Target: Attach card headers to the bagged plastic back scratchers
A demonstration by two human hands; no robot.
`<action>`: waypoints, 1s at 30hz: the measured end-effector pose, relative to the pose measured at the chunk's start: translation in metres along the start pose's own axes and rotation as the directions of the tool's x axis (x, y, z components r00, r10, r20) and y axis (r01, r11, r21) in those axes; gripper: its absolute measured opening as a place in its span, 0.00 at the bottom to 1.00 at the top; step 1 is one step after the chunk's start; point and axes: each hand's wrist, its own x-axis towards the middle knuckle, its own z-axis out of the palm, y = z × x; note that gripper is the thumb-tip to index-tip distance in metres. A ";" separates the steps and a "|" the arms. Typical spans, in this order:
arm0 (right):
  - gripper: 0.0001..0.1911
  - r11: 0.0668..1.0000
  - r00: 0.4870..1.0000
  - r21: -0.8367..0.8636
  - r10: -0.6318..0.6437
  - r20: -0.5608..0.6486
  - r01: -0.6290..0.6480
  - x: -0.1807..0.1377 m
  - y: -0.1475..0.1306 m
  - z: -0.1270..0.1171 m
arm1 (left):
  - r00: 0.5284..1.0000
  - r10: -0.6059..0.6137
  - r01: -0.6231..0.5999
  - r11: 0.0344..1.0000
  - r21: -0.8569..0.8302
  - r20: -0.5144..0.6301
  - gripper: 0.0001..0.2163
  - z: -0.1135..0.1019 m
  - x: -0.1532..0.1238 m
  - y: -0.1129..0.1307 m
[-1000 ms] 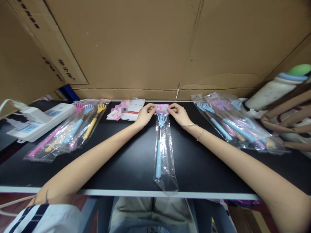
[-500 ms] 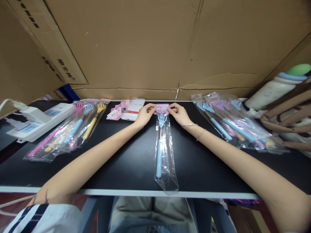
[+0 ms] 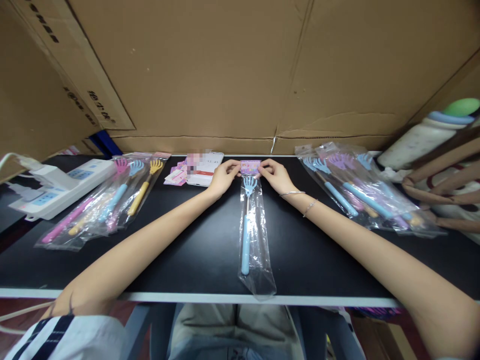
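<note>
left hand (image 3: 224, 177) on one end, right hand (image 3: 276, 175) on the other, and each grip has the pink card (image 3: 250, 167) pinched between thumb and fingers! it sits at the top of the clear bag (image 3: 263, 255), mid-desk (image 3: 180, 250). inside, the blue claw-headed stick (image 3: 245, 245) points its handle at the near edge. a phone (image 3: 212, 162) lies just beside the left hand, bagged sticks (image 3: 369, 200) out right.
</note>
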 end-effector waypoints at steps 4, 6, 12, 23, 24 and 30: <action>0.07 1.000 1.000 -0.005 -0.008 0.005 0.008 0.001 0.002 0.000 | 1.000 -0.005 0.005 1.000 0.001 0.007 0.03 0.000 0.000 0.000; 0.07 1.000 1.000 -0.008 -0.008 0.005 0.008 0.001 0.003 -0.001 | 1.000 -0.009 0.009 1.000 -0.001 0.010 0.03 0.000 0.000 0.000; 0.08 1.000 1.000 0.003 -0.004 0.004 0.004 0.001 0.004 -0.001 | 1.000 -0.012 0.013 1.000 -0.022 0.018 0.02 0.000 -0.001 0.002; 0.09 1.000 1.000 0.017 -0.004 -0.002 0.004 0.001 0.004 0.000 | 1.000 -0.013 0.013 1.000 -0.017 0.011 0.03 0.000 -0.001 0.001; 0.08 1.000 1.000 0.016 -0.001 0.000 0.001 0.001 0.003 0.000 | 1.000 -0.012 0.012 1.000 -0.014 0.010 0.03 0.000 -0.001 0.001; 0.07 1.000 1.000 0.018 0.009 0.004 -0.009 0.000 0.001 0.001 | 1.000 -0.012 0.012 1.000 -0.005 0.007 0.03 0.001 -0.002 0.002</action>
